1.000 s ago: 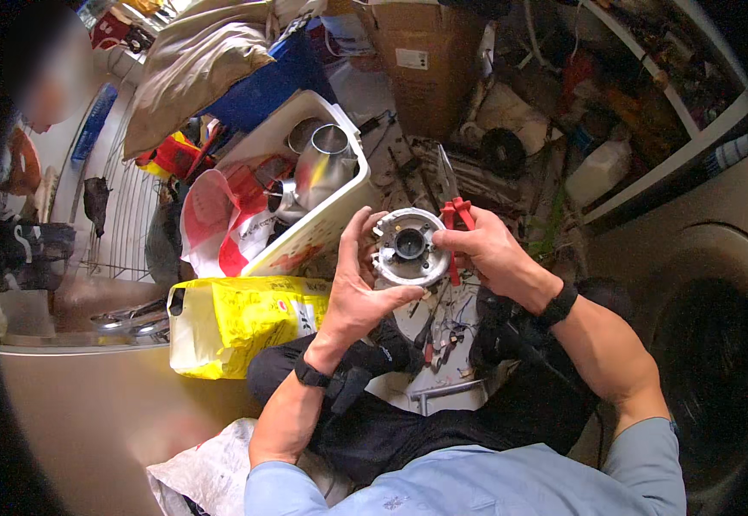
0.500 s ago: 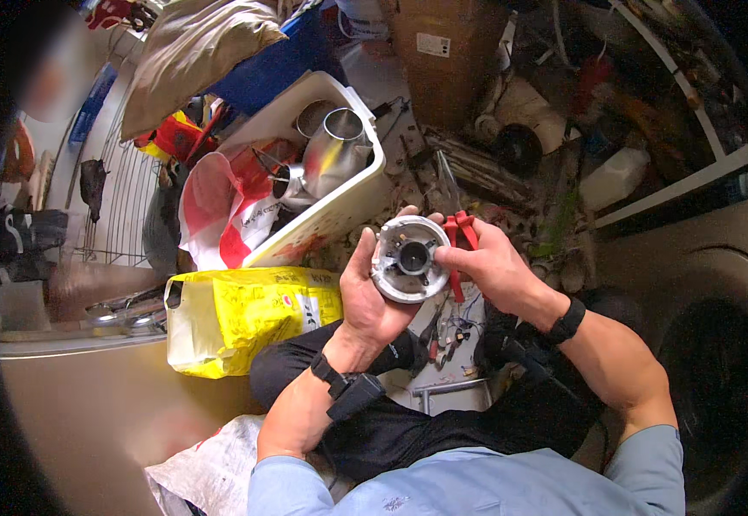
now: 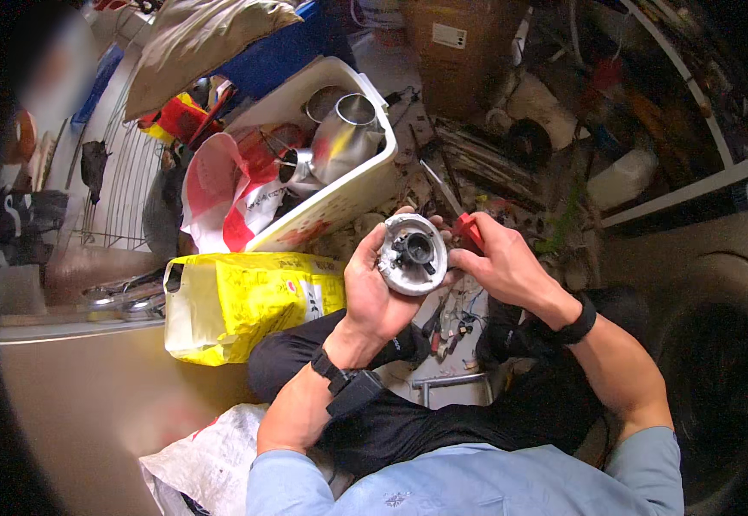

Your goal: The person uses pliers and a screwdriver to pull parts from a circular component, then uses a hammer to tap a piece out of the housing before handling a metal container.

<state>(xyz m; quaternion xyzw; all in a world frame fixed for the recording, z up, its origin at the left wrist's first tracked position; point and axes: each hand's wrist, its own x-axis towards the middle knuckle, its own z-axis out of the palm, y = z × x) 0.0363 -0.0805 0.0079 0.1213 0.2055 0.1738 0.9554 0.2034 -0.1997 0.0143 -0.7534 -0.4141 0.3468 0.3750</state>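
Note:
My left hand [image 3: 376, 292] is closed around the rim of a round, silvery-white housing [image 3: 403, 275], with its open face toward me. Inside it sit a black ring-shaped hub and small dark fittings. My right hand [image 3: 511, 267] grips a red-handled tool [image 3: 470, 230] with a long, narrow metal blade, which points up and to the left, away from me. I cannot make out the tool's exact kind. The right thumb is close to the housing's right edge, and the fingers behind are partly hidden.
A white bin [image 3: 340, 202] holding metal vessels and a red-and-white bag stands at the upper left. Below it lies a yellow bag [image 3: 262, 301]. Loose wires and small parts [image 3: 456, 327] litter the floor between my legs. A cardboard box [image 3: 456, 69] stands behind, and a front-loading machine [image 3: 709, 344] at right.
The housing has tilted in my left hand, turning its black hub. In my right hand the tool has swung, its blade now leaning further left and its lower red part out of sight.

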